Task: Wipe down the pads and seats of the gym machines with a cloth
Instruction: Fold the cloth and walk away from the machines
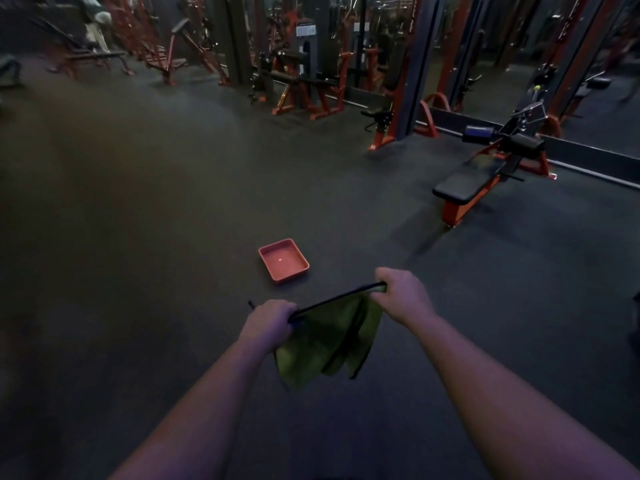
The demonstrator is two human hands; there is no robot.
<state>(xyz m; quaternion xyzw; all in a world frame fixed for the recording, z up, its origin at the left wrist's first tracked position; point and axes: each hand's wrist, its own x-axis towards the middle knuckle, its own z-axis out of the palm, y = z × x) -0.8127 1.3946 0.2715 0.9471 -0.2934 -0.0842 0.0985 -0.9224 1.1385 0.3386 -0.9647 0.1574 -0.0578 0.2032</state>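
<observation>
A green cloth [329, 344] with a dark edge hangs stretched between my two hands, low in the middle of the view. My left hand [266, 322] grips its left upper corner and my right hand [401, 294] grips its right upper corner, both with curled fingers. The cloth's lower part droops in folds above the floor. A bench with a black seat pad [467, 183] on an orange frame stands to the right, a few steps ahead. Black roller pads [519, 142] sit at its far end.
An orange plastic tray [268, 252] lies on the dark rubber floor just ahead of my hands. Orange-framed machines [304, 84] line the back, in front of a mirrored wall. More benches [93, 57] stand at the far left. Open floor spreads to the left.
</observation>
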